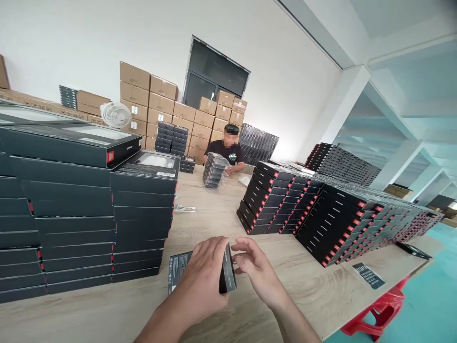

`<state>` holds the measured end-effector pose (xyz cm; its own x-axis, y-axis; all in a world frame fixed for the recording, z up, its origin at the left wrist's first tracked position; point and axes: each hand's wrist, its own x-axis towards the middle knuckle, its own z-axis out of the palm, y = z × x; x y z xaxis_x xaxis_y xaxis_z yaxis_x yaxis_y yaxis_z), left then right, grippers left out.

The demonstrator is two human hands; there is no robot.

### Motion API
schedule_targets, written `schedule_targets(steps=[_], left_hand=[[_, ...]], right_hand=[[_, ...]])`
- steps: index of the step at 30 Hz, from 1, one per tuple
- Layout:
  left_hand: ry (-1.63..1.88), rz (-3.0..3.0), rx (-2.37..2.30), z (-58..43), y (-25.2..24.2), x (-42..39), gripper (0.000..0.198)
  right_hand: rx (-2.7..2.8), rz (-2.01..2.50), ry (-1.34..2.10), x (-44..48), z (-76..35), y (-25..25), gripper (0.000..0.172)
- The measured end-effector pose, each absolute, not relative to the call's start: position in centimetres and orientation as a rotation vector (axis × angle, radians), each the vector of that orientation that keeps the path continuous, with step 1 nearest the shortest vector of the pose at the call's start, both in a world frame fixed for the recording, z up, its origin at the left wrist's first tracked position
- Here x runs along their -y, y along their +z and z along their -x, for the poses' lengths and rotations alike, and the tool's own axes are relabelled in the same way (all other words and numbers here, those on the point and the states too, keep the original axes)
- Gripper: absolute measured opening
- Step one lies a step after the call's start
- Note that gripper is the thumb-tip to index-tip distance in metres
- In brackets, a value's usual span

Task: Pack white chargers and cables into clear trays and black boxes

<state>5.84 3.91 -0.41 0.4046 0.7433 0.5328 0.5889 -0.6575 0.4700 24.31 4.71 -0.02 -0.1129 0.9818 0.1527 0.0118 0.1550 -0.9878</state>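
My left hand (205,276) is wrapped over a black cardboard box (228,276), which stands on the wooden table (214,224) in front of me. A printed panel (177,267) with small white text shows to the left of my left hand; the hand hides where it meets the box. My right hand (254,264) is close to the right side of the box, with its fingers bent and apart. The fingertips are at the box's edge, and whether they touch it is hard to see.
Tall stacks of black boxes stand at left (139,224) and right (278,200). Across the table a person (228,152) sits behind a plastic-wrapped stack (213,170). A printed card (368,275) lies near the right edge, above a red stool (378,309). Cartons (160,102) line the wall.
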Motion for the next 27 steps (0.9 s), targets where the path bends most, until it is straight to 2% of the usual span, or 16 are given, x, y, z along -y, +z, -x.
schedule_targets(steps=[5,9,13,17,21,23,27], left_hand=[[1.047,-2.463,-1.078,-6.3,-0.2,-3.6,0.092],[0.992,-2.467,-1.026,-6.5,-0.4,-3.5,0.099],[1.013,-2.46,-1.003,-6.4,-0.5,-3.5,0.097],[1.037,-2.506,-1.063,-6.3,-0.6,-3.7,0.092],[1.066,-2.618,-1.251,-7.0,-0.6,-3.9,0.091],[1.027,-2.681,-1.325,-7.5,-0.5,-3.9,0.093],[0.896,-2.755,-1.419,-7.7,0.1,-3.2,0.093]], right_hand=[[1.534,0.98,1.369,-4.6,-24.3,0.6,0.049],[1.525,1.081,1.252,-4.8,-23.8,0.1,0.047],[1.43,1.079,1.142,-5.3,-23.5,-1.0,0.042],[1.425,1.072,0.928,-5.5,-24.3,-2.2,0.047],[1.693,1.067,0.483,-4.9,-25.0,-2.6,0.018],[1.754,1.115,0.56,-4.6,-24.9,-2.8,0.021],[1.523,1.098,1.045,-4.6,-24.0,-3.5,0.036]])
